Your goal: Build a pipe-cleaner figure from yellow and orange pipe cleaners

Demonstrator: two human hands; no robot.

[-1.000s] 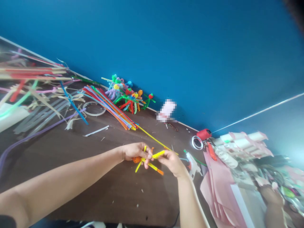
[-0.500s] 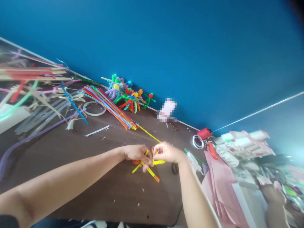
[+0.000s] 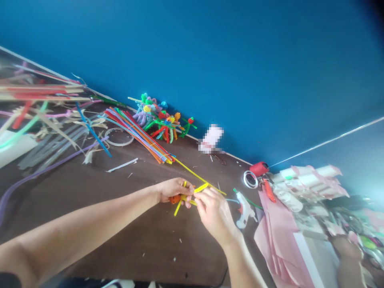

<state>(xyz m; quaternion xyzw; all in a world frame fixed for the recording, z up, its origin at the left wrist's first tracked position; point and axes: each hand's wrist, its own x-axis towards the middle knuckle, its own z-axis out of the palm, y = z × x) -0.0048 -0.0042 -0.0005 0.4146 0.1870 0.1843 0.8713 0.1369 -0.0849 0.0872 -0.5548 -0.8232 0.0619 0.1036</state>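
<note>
My left hand (image 3: 175, 190) pinches a small yellow and orange pipe-cleaner figure (image 3: 175, 199) above the dark table. Its yellow limbs stick out below and to the right of the fingertips, and the orange part shows under the palm. Close beside it, my right hand (image 3: 214, 210) has its fingers closed on a yellow pipe-cleaner limb (image 3: 201, 188) of the same figure. The right fingers hide part of the limbs. Behind the hands, a long yellow pipe cleaner (image 3: 190, 169) lies on the table.
A bundle of coloured pipe cleaners (image 3: 141, 136) lies beyond my hands, with finished pipe-cleaner figures (image 3: 166, 124) against the blue wall. To the right are a white glue gun (image 3: 246, 211), pink sheets (image 3: 279, 240), a tape roll (image 3: 250, 179) and red-handled pliers or scissors (image 3: 269, 190). Loose strips (image 3: 60, 140) clutter the left.
My right hand has turned and come lower, uncovering the glue gun. The figure has rotated in my left hand: its orange-tipped limb no longer points down, and one yellow limb now points up right.
</note>
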